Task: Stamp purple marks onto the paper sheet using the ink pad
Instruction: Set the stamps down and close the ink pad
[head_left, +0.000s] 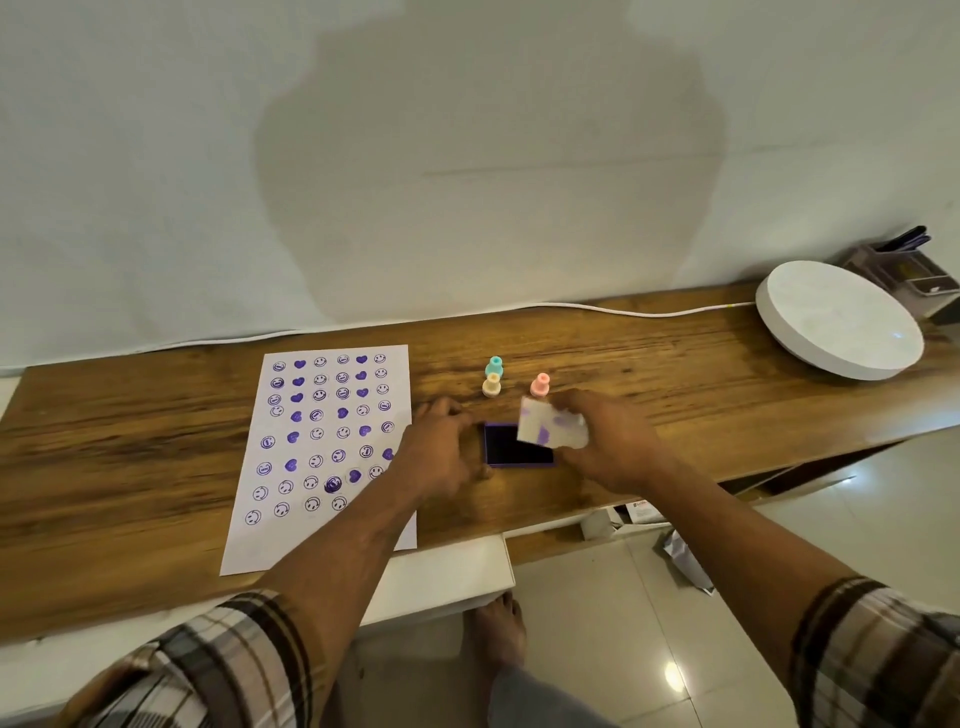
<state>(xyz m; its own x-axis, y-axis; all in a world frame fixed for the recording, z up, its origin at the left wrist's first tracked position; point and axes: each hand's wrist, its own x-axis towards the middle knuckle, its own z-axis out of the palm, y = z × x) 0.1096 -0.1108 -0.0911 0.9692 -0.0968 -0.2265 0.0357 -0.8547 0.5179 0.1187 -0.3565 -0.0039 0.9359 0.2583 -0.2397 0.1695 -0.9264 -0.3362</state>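
The white paper sheet (332, 447) lies on the wooden desk, covered with rows of purple smiley and heart marks. To its right sits the purple ink pad (511, 452), open, its dark inked face showing. My left hand (439, 449) holds the pad by its left edge. My right hand (608, 441) grips the pad's white lid (550, 428), smeared with purple, tilted just over the pad's right rear corner. Three small stamps stand behind the pad: teal (494, 366), cream (491, 385) and pink (541, 384). Neither hand holds a stamp.
A round white disc (836, 319) rests at the desk's right end, with a white cable (623, 310) running along the wall and an organiser with pens (906, 262) behind. A white drawer front (441, 577) sticks out below the desk edge. My bare foot (498, 634) is on the tiled floor.
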